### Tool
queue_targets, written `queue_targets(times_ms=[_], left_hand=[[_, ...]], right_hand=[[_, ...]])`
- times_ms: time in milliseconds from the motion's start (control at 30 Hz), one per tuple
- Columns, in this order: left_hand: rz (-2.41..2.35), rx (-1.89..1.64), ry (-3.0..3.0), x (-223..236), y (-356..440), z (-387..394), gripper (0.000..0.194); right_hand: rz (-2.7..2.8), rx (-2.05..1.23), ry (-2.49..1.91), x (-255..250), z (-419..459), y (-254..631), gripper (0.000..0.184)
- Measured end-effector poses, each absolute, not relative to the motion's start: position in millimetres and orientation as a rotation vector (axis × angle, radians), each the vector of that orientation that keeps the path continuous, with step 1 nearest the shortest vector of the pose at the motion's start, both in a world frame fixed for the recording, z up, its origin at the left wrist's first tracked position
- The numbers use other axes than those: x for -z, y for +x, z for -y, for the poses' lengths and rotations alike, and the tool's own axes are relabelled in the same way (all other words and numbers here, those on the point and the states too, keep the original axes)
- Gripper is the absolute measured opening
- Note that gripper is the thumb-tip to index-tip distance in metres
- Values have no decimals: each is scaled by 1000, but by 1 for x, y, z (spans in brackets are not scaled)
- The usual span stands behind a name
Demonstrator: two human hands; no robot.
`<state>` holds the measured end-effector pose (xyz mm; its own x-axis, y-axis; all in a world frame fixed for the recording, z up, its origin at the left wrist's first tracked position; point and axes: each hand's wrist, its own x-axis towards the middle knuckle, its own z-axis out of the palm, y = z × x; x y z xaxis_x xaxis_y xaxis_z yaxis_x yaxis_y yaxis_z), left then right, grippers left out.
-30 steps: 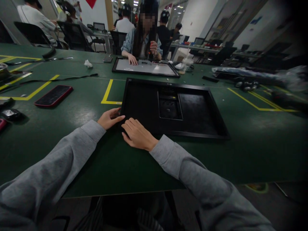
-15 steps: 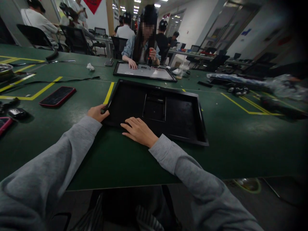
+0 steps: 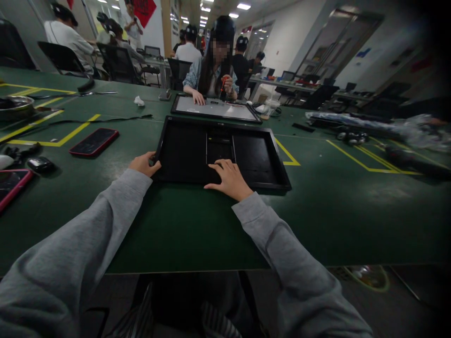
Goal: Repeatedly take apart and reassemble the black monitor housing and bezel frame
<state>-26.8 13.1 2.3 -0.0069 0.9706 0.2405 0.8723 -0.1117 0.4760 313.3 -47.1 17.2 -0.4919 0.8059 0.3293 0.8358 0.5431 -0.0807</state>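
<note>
A black monitor back cover (image 3: pixel 183 155) lies on the green table, its hollow side up, with a recessed frame near its middle. My left hand (image 3: pixel 144 164) is closed around the cover's left edge, thumb on the near side and the other fingers partly hidden behind the rim. Over the near edge, right of centre, rests my right hand (image 3: pixel 230 180). Its fingers are stretched forward and the thumb is spread to the left, so it is open and grips nothing.
Across the table (image 3: pixel 169 234) a person holds a red screwdriver (image 3: pixel 223 83) above a display panel (image 3: pixel 214 109). To the left lie a phone in a red case (image 3: pixel 94 142), a second phone (image 3: pixel 12 185) and a black mouse (image 3: pixel 40 164). Clear plastic wrap (image 3: pixel 405 131) lies at the right.
The cover's right side has swung away from me, so it lies squarer to the table. My right hand has moved right along its near edge. My left hand keeps its hold.
</note>
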Motion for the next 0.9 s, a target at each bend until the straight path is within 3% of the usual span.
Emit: queue_targets(times_ms=[133,233,333,400,467,600,700,900], left_hand=[[-2016,-736,2073,-4,-35,-13,57],[-2094,-724,2039,-6,-40,-13,55],[-2126,-741,2065,-6,-42,-12,51],[-2104,-743,2108,-6,-43,-13,51],[-2062,-722,2147,-4,-45,-14,55],[-2038,-756,2218,-2,-42,-15,55],[-2013,-891,2271,-7,-35,-8,47],[-1994,-1139,2276,-36,-31,15,58]], right_hand=[[2303,-39,-1590,-17,42,372,76],[1817,149,-1893,-16,38,430,60],[1400,231,-2209,-12,36,477,64],[1373,151,-2366,-9,35,494,64],[1513,32,-2442,-7,34,502,52],[1663,78,-2384,-10,33,500,37],[1539,197,-2282,-18,34,493,39],[1371,373,-2007,-33,39,480,47]])
